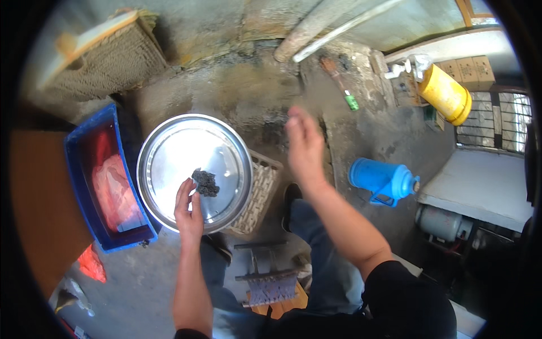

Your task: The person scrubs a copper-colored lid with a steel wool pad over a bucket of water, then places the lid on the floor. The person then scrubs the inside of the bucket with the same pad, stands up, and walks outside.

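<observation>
A round, shiny metal tray [148, 181] lies to the left in front of me, over a beige plastic basket [257, 195]. On the tray is a dark grey, crumbly-looking clump [206, 183]; I cannot make out what it is made of. My left hand [191, 212] reaches over the tray's near part, thumb and fingers apart, fingertips at the clump's left edge. Whether they press on it is unclear. My right hand [306, 150] is raised to the right of the tray, fingers stretched out and a little blurred, holding nothing visible.
Left of the tray stands a blue bin [116, 186] with a pinkish plastic-like bundle [116, 183] inside. On the right are a blue thermos flask [377, 178] and a yellow bucket [443, 95]. A small stool [271, 288] sits between my legs. Poles [316, 28] lean at the back.
</observation>
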{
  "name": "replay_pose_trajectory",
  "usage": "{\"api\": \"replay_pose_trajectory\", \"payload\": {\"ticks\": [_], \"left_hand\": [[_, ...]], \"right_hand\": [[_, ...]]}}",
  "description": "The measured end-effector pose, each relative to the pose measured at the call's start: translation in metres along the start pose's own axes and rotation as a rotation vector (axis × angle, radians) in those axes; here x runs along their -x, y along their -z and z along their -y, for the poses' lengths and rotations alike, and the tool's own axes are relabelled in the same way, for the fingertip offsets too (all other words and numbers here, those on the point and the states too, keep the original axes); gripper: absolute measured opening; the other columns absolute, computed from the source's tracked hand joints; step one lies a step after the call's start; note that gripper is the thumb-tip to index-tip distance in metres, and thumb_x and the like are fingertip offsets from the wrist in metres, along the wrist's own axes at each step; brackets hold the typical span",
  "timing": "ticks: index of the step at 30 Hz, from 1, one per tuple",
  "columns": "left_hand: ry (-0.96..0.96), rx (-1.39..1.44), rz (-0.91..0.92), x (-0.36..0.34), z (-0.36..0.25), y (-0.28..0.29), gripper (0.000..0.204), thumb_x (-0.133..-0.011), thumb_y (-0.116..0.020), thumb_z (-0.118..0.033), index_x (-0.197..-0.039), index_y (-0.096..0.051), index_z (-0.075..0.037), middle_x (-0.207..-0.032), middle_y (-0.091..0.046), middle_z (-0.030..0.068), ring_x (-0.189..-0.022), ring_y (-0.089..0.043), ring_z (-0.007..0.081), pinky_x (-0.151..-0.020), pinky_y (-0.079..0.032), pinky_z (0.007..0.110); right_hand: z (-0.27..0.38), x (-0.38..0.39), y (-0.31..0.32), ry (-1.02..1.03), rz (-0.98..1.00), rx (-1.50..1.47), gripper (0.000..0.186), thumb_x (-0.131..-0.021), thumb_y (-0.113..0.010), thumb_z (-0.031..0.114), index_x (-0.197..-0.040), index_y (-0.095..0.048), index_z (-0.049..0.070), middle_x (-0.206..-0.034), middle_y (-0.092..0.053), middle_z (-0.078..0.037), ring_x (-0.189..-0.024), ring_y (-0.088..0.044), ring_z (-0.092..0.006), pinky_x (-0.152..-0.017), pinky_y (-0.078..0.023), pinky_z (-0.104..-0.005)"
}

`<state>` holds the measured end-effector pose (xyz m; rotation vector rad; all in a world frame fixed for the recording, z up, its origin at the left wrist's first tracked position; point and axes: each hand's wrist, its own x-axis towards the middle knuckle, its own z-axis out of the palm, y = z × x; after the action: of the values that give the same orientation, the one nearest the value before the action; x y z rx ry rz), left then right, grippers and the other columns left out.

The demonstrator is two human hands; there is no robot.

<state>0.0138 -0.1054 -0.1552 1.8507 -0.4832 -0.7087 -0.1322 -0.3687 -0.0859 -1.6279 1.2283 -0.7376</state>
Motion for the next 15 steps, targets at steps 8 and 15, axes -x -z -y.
{"api": "replay_pose_trajectory", "payload": {"ticks": [8,15], "left_hand": [[0.5,0.58,0.186,-0.036,-0.11,-0.084,0.048,-0.106,-0.05,-0.03,-0.141,-0.049,0.004,-0.142,-0.053,0.016,-0.133,-0.05,0.0266,-0.11,-0.04,0.038],[0.513,0.974,0.17,-0.152,-0.231,-0.184,0.063,-0.107,-0.044,-0.039,-0.145,-0.036,0.01,-0.149,-0.043,0.025,-0.14,-0.042,0.0352,-0.115,-0.036,0.044]], "right_hand": [[0.329,-0.192,0.209,0.774,-0.353,0.162,0.049,-0.108,-0.034,0.035,-0.134,-0.055,-0.001,-0.126,-0.06,-0.012,-0.108,-0.055,-0.0187,-0.091,-0.044,-0.0322],[0.432,-0.239,0.243,0.948,-0.425,0.225,0.056,-0.102,-0.05,0.048,-0.136,-0.058,0.005,-0.132,-0.061,-0.007,-0.118,-0.053,-0.0188,-0.097,-0.038,-0.0347]]}}
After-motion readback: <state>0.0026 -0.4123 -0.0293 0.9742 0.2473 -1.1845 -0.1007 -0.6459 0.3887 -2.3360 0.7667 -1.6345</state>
